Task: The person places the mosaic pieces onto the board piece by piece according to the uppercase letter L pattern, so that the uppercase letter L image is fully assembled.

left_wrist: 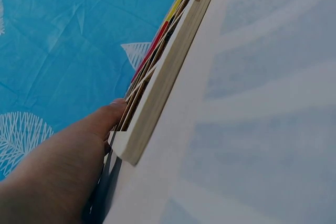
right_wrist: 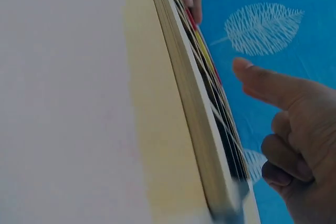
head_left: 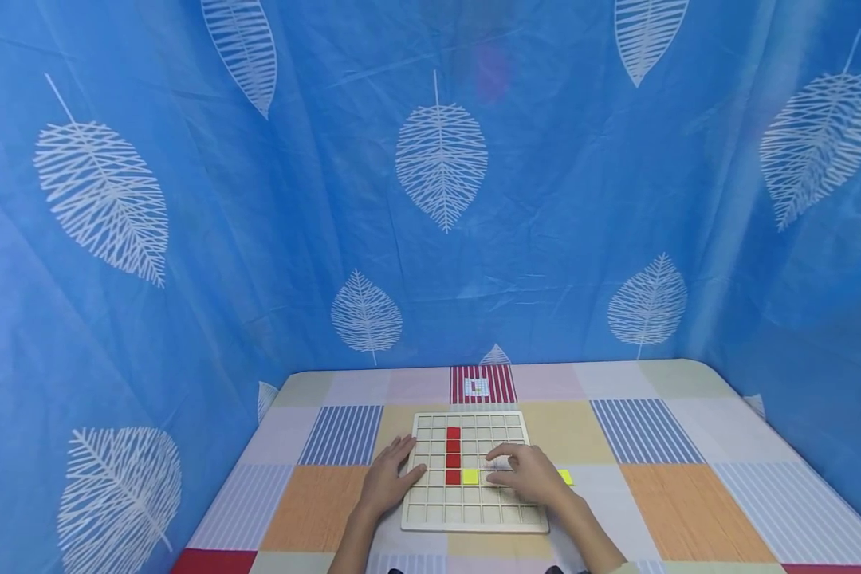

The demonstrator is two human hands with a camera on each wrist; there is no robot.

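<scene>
A cream grid board lies on the patterned tablecloth in the head view. On it stands a column of red tiles, with a yellow tile right of the lowest one. My left hand rests along the board's left edge, fingers extended and thumb on the rim. Over the board's right half hovers my right hand, its index finger and thumb spread apart with nothing seen between them. In the right wrist view its other fingers are bent, and the fingertips are off the board.
Another yellow piece lies on the table just right of the board, partly hidden by the right hand. Behind the board is a small card with a printed grid pattern. A blue leaf-print curtain surrounds the table.
</scene>
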